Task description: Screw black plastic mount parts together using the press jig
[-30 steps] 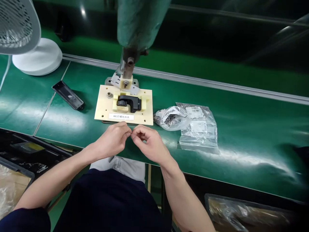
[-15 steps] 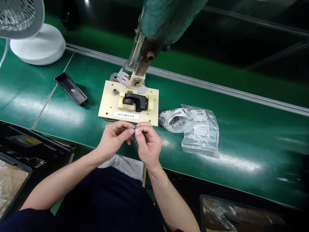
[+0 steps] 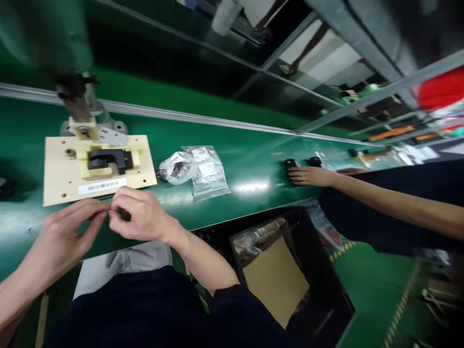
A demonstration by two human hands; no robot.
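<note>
My left hand (image 3: 72, 229) and my right hand (image 3: 139, 212) meet at the fingertips, just in front of the cream fixture plate (image 3: 54, 169). Both are closed in a pinch; whatever lies between the fingers is too small to name. On the plate, a curved black plastic part (image 3: 108, 157) rests in a pale yellow holder. Above it stands the press head (image 3: 78, 104), blurred by motion. To the right of the plate lies an open clear bag of small dark pieces (image 3: 177, 169), beside a flat zip bag (image 3: 210, 174) with white labels.
At the right, a co-worker's hand (image 3: 308, 176) touches a black part (image 3: 290, 165) on the green bench (image 3: 253, 200). Below the bench edge stands a black crate (image 3: 326, 295) with cardboard (image 3: 277, 280) in it. A metal rail (image 3: 203, 122) runs along the back.
The view has swung to the right, bringing the co-worker and the crate into sight; the fan has left the view. My hands stay pinched together in front of the plate.
</note>
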